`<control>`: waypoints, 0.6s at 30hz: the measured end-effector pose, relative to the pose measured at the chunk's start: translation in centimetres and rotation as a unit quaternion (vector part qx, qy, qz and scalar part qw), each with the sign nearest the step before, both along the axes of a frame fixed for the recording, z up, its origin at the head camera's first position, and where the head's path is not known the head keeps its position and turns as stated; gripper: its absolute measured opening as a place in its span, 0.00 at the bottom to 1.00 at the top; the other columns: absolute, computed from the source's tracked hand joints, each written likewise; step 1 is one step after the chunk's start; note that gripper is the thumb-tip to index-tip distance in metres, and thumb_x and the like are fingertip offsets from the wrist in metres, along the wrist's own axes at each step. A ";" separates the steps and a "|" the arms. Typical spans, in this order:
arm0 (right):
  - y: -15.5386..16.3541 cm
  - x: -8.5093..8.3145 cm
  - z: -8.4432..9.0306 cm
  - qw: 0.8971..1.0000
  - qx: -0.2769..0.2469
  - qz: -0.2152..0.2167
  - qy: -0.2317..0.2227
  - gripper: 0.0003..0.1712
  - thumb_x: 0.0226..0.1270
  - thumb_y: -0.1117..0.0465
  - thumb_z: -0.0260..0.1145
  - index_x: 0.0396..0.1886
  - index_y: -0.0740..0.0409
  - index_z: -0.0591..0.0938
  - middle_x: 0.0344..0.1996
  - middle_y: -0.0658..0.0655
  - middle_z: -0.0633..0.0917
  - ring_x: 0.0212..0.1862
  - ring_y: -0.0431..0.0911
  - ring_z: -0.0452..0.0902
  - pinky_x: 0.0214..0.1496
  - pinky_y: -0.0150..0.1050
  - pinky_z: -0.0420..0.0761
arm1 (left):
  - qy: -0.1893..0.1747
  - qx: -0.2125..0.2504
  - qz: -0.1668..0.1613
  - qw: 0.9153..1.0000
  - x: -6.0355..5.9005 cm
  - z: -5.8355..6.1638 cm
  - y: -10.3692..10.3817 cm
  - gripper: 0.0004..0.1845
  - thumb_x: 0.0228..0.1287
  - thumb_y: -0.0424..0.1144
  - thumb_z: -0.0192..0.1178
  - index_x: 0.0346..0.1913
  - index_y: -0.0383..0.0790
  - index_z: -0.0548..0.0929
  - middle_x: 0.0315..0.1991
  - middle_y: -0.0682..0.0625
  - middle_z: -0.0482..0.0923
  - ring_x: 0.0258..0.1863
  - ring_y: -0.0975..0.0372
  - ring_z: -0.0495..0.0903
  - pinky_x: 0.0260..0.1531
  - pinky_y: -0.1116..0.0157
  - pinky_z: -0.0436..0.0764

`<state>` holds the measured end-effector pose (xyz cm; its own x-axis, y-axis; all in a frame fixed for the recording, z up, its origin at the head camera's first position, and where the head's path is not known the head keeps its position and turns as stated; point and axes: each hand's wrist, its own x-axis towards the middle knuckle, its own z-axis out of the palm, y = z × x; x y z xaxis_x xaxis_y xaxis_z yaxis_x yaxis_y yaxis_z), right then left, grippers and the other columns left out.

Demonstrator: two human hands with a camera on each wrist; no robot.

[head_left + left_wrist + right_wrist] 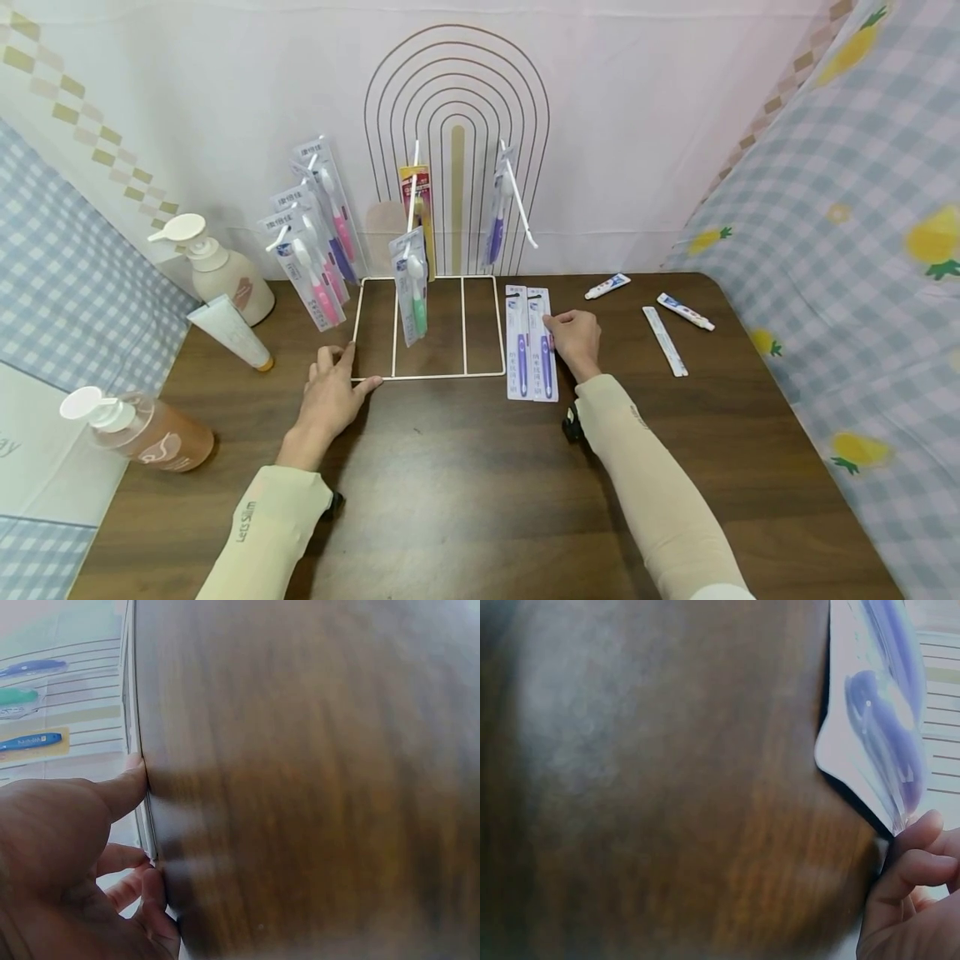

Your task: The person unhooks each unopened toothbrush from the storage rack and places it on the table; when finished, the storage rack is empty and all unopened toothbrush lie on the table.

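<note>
Wooden table: right hand pinches toothbrush pack (fingertips hidden).

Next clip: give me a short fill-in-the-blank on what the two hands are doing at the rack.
1. The left hand rests on the front left corner of the white wire ____.
2. The right hand pinches the edge of a packaged toothbrush whose handle is ____ in colour.
3. That pack lies flat on the table beside ____ other pack of the same kind.
4. The pump bottle near the left forearm lies on its ____.

Missing words: rack; purple; one; side
</note>
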<state>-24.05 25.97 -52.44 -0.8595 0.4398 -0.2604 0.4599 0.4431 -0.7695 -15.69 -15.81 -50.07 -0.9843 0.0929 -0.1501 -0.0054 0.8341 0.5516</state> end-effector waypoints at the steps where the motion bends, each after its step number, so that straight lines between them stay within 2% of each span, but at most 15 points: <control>1: 0.1 -0.2 -0.3 1.000 0.003 -0.001 -0.004 0.16 0.80 0.49 0.78 0.43 0.59 0.94 0.19 0.49 0.87 0.23 0.41 0.82 0.33 0.36 0.78 | 0.004 0.003 -0.001 1.000 -0.1 -0.3 -0.1 0.47 0.86 0.51 0.67 0.90 0.26 0.59 0.82 0.26 0.57 0.74 0.26 0.65 0.70 0.27 0.73; 5: -0.3 0.2 0.1 1.000 0.008 -0.001 0.004 0.17 0.80 0.49 0.76 0.43 0.60 0.94 0.18 0.48 0.86 0.23 0.41 0.81 0.34 0.36 0.78 | 0.022 0.007 -0.006 1.000 -0.4 -1.3 -0.6 0.47 0.85 0.50 0.68 0.90 0.25 0.60 0.82 0.25 0.58 0.73 0.26 0.66 0.68 0.26 0.73; 9: -1.1 1.3 1.5 1.000 0.012 0.003 0.023 0.17 0.81 0.52 0.75 0.44 0.64 0.94 0.18 0.47 0.85 0.22 0.40 0.79 0.33 0.35 0.76 | 0.019 0.008 -0.003 1.000 -0.2 -1.1 -0.5 0.47 0.85 0.50 0.68 0.90 0.25 0.60 0.82 0.25 0.58 0.74 0.26 0.66 0.69 0.26 0.73; 12: -0.9 1.1 1.1 1.000 0.011 0.004 0.026 0.16 0.80 0.53 0.76 0.43 0.63 0.94 0.17 0.48 0.85 0.22 0.40 0.79 0.31 0.36 0.76 | 0.009 0.014 0.002 1.000 -0.1 -0.7 -0.3 0.47 0.85 0.50 0.68 0.90 0.26 0.59 0.83 0.25 0.57 0.75 0.26 0.65 0.71 0.26 0.72; 18: -0.1 0.0 -0.5 1.000 0.011 0.000 0.019 0.16 0.80 0.51 0.77 0.43 0.61 0.94 0.19 0.50 0.87 0.22 0.42 0.81 0.31 0.38 0.77 | -0.016 -0.007 0.001 1.000 0.2 0.6 0.3 0.47 0.87 0.52 0.65 0.91 0.27 0.57 0.83 0.26 0.55 0.77 0.27 0.64 0.74 0.28 0.71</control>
